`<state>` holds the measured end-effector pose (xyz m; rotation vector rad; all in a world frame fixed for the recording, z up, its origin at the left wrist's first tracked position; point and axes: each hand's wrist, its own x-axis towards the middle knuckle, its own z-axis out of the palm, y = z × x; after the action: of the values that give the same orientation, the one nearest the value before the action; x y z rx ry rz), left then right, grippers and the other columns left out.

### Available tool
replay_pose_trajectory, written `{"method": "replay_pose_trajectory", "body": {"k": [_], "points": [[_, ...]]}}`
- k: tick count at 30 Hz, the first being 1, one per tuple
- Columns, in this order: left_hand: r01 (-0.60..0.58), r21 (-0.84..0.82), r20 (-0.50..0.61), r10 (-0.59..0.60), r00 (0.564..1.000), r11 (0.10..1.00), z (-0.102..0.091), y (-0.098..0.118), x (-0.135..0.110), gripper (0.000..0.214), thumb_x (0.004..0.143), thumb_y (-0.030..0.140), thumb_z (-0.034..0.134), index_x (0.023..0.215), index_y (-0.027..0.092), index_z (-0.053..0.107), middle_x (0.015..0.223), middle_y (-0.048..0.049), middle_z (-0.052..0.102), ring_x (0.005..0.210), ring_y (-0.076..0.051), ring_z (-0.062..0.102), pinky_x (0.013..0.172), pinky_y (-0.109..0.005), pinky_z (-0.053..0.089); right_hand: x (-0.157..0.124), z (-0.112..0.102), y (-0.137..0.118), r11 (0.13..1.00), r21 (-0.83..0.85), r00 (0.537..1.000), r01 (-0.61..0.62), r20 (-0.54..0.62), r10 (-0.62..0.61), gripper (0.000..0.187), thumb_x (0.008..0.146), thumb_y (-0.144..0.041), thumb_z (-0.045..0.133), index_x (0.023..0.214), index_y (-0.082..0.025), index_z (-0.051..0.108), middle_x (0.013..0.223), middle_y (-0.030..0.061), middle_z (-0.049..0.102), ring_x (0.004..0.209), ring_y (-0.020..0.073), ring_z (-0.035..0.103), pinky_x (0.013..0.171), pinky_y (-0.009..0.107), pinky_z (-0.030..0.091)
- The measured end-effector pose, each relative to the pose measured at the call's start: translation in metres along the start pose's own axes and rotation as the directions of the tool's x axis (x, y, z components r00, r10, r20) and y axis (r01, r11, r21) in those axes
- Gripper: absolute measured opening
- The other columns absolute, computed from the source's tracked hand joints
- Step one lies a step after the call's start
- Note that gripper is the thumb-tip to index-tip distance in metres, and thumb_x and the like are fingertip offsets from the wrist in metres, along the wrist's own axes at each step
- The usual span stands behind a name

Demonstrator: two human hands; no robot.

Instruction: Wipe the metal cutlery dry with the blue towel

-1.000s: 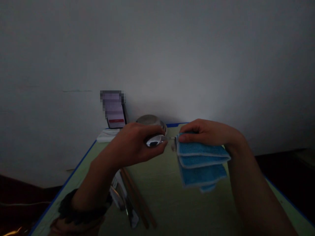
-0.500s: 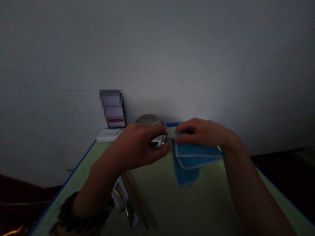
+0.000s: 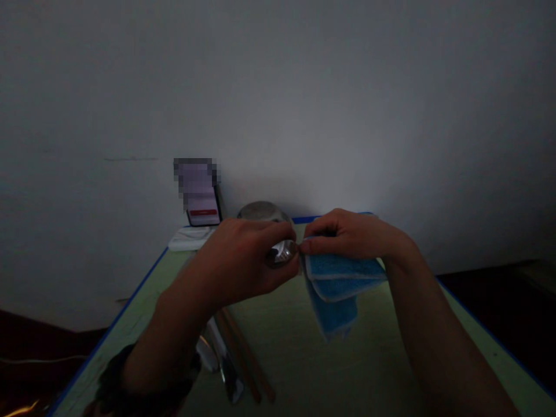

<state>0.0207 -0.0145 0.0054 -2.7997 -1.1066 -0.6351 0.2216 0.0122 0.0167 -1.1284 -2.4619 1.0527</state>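
A shiny metal spoon [image 3: 284, 251] is held over the table by its bowl, in the closed fingers of my left hand [image 3: 243, 255]. Its handle runs right, toward my other hand, and is mostly hidden there. My right hand [image 3: 343, 234] pinches a folded blue cloth [image 3: 345, 284] with pale edging around the handle, close to the bowl. The cloth's loose layers hang below the fingers. The fingertips of both hands nearly meet.
On the green, blue-edged table [image 3: 299, 359] lie wooden chopsticks [image 3: 247, 353] and metal cutlery [image 3: 228, 370], left of centre. A phone [image 3: 202, 200] leans on the wall behind a white object [image 3: 189, 238]. A round metal container [image 3: 263, 211] stands behind my hands.
My right hand and the cloth have slid slightly left along the spoon's handle, closer to the bowl. The cloth's hanging corner has swung a little. My left hand keeps its hold.
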Motion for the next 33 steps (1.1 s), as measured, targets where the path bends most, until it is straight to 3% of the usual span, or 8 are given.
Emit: {"method": "replay_pose_trajectory", "body": {"k": [6,15,22,28,33], "points": [[-0.016,-0.041,0.008,0.016,1.0,0.999,0.001,-0.002,0.001,0.014,0.078,0.03,0.053,0.081,0.019,0.061,0.063,-0.0003,0.062,0.052,-0.011,0.056,0.048,-0.02,0.036,0.002,0.0,0.002,1.0,-0.01,1.0,0.012,0.022,-0.012,0.026,0.081,-0.036,0.05,0.074,-0.015,0.063,0.062,-0.0033,0.051,0.055,0.0068,0.045,0.048,0.018,0.032],[0.004,-0.035,0.008,-0.004,1.0,0.999,0.002,-0.002,0.003,0.016,0.077,0.032,0.054,0.082,0.019,0.062,0.063,-0.0008,0.062,0.053,-0.012,0.056,0.048,-0.021,0.036,0.002,0.0,0.002,0.999,0.026,0.999,0.024,0.023,-0.025,0.032,0.079,-0.046,0.052,0.074,-0.016,0.063,0.061,-0.0041,0.052,0.053,0.0062,0.046,0.047,0.018,0.033],[-0.011,-0.047,0.009,0.012,1.0,0.999,0.002,-0.002,0.001,0.014,0.077,0.031,0.055,0.08,0.019,0.062,0.063,0.0006,0.062,0.053,-0.011,0.056,0.049,-0.02,0.036,0.002,0.0,0.0,1.0,-0.008,0.999,0.018,0.026,-0.018,0.025,0.081,-0.036,0.05,0.072,-0.015,0.062,0.061,-0.0039,0.049,0.054,0.0067,0.044,0.048,0.018,0.033],[-0.007,-0.064,-0.01,0.006,1.0,0.998,0.004,-0.004,0.001,0.015,0.077,0.031,0.056,0.081,0.018,0.062,0.061,0.0004,0.061,0.052,-0.011,0.055,0.048,-0.02,0.035,0.003,0.001,0.001,1.0,0.001,1.0,0.005,0.017,-0.005,0.033,0.08,-0.045,0.05,0.071,-0.016,0.061,0.06,-0.0036,0.049,0.053,0.007,0.045,0.047,0.019,0.031],[0.024,-0.078,-0.018,-0.025,1.0,0.997,0.006,-0.015,0.0,0.017,0.078,0.034,0.056,0.083,0.018,0.063,0.057,0.0031,0.058,0.049,-0.009,0.052,0.048,-0.02,0.033,0.001,-0.001,0.005,0.999,-0.026,0.999,0.034,0.028,-0.033,0.035,0.081,-0.048,0.049,0.083,-0.016,0.064,0.067,-0.0014,0.057,0.058,0.0089,0.049,0.05,0.02,0.034]]}}
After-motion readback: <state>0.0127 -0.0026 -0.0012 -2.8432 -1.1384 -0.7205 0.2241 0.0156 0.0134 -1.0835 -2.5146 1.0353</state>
